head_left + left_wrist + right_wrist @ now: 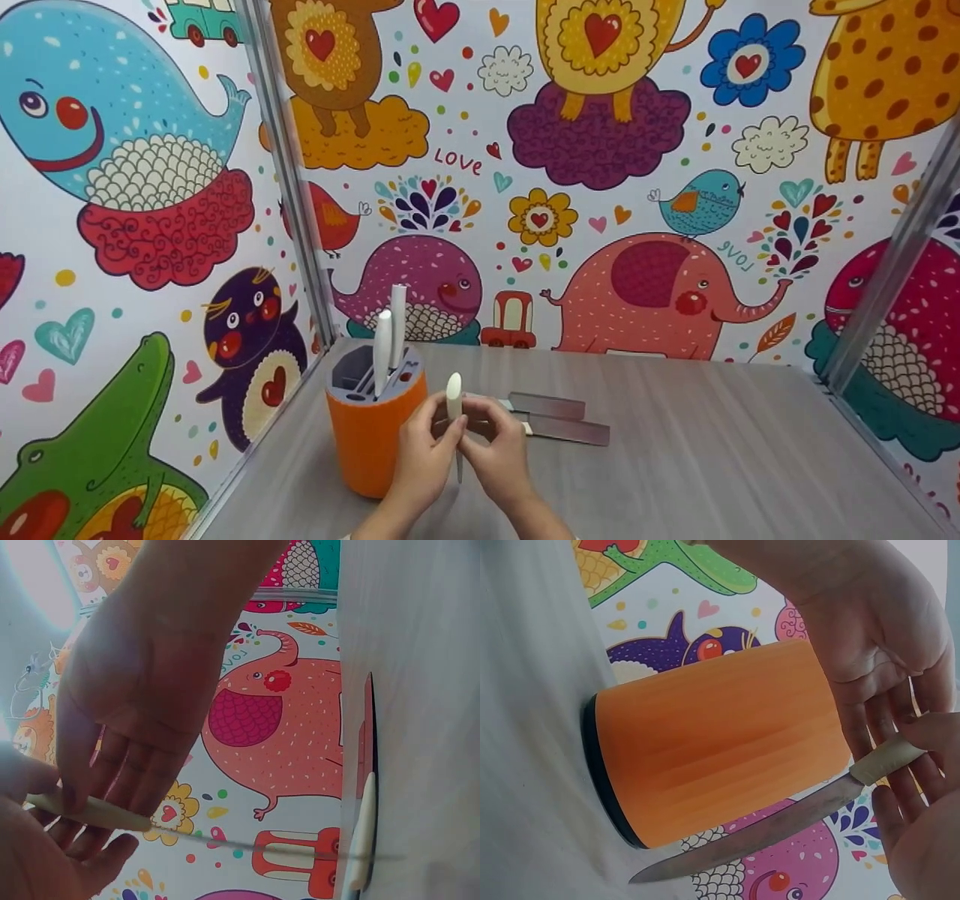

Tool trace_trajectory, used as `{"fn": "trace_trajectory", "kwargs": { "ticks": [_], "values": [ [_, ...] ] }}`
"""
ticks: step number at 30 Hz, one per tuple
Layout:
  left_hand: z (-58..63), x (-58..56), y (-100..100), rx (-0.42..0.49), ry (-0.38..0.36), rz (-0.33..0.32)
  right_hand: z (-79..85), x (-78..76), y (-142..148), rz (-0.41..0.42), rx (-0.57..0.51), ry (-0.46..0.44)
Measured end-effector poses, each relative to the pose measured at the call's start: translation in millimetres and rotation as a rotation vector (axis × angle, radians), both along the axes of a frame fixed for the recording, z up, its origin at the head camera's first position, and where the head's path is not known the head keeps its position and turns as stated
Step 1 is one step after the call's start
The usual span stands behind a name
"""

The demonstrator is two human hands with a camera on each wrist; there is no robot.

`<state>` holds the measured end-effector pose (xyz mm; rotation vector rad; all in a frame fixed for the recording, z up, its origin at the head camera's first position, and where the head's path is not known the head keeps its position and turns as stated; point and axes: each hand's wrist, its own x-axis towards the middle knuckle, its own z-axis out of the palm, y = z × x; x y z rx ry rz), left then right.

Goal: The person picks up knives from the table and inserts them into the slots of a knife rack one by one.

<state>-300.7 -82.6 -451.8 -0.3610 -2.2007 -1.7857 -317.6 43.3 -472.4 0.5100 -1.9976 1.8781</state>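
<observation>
A kitchen knife with a cream handle [454, 394] is held upright, its narrow blade [757, 834] pointing down toward the table. My left hand [421, 454] pinches the handle from the left, thumb against it. From the other side, my right hand [496, 450] also grips the handle, and the two thumbs meet in front of it. Just left of the hands stands an orange knife block [371, 442] with a grey slotted top. Two light-handled utensils, a front one [382, 352] and a back one [399, 322], stick up out of its slots.
Behind and right of the hands, two broad-bladed knives lie on the grey wood-grain table [712, 457]: a nearer one [574, 430] and a farther one [551, 406]. Cartoon-printed panels [637, 300] rise at the back and both sides, joined by metal corner posts [296, 172].
</observation>
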Motion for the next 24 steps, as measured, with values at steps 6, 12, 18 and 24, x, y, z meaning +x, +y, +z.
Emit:
{"fn": "trace_trajectory", "kwargs": {
  "ticks": [6,12,18,24],
  "values": [
    [-0.5,-1.2,0,0.011,-0.005,0.001,0.8,2.8,-3,-0.017,-0.029,0.002],
    [1.4,-0.1,-2,0.020,0.022,0.009,-8.0,-1.7,-3,0.038,-0.090,0.014],
    [7.3,1.9,-6,0.049,0.036,0.027,-20.3,-11.9,5,0.074,-0.204,0.022],
    [20.2,8.5,-12,0.076,0.067,0.083,-48.2,-30.8,5,0.038,-0.301,-0.112]
  ]
}}
